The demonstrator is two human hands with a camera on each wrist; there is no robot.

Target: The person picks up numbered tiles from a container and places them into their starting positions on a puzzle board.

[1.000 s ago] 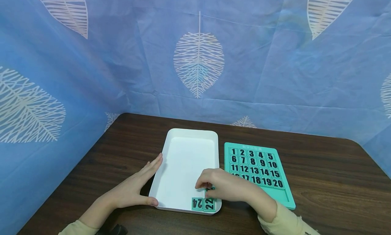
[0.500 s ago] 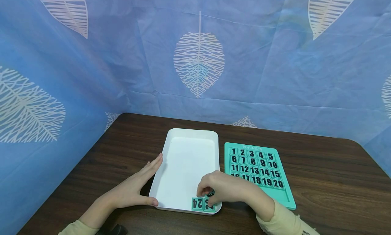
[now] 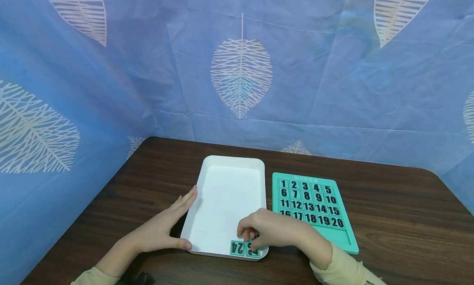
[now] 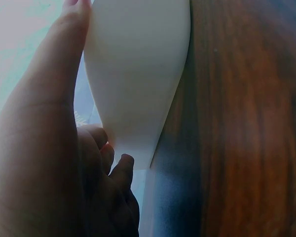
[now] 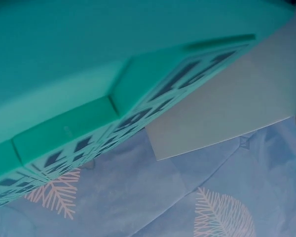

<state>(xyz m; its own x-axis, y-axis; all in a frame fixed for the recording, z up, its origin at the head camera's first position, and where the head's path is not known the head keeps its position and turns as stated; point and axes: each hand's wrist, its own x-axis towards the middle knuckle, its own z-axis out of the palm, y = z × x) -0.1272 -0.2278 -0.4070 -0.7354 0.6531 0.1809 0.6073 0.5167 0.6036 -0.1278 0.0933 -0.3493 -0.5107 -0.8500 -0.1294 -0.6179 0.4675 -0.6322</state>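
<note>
A white tray (image 3: 227, 194) lies on the table with its near right corner holding green number tiles. Tile 24 (image 3: 237, 247) shows upside down, with another tile (image 3: 253, 253) beside it, partly covered by the right thumb. My right hand (image 3: 272, 227) bends over this corner, thumb and curled fingers pinching a number tile mostly hidden beneath them. My left hand (image 3: 163, 227) is spread along the tray's left side. Its straight fingers and thumb touch the rim, and the left wrist view shows its fingers (image 4: 122, 170) against the white outer wall.
Right of the tray lies a green number board (image 3: 309, 202) with rows of tiles from 1 to 20 and a bare bottom row, partly under the right forearm. A dark object (image 3: 143, 278) sits at the near edge. Blue leaf-patterned cloth (image 3: 240, 79) hangs behind the table (image 3: 400, 219).
My right hand has come slightly nearer the tray's front edge, its thumb now over the corner tile. Tile 24 and its neighbour have slid slightly left. The left hand stays in place.
</note>
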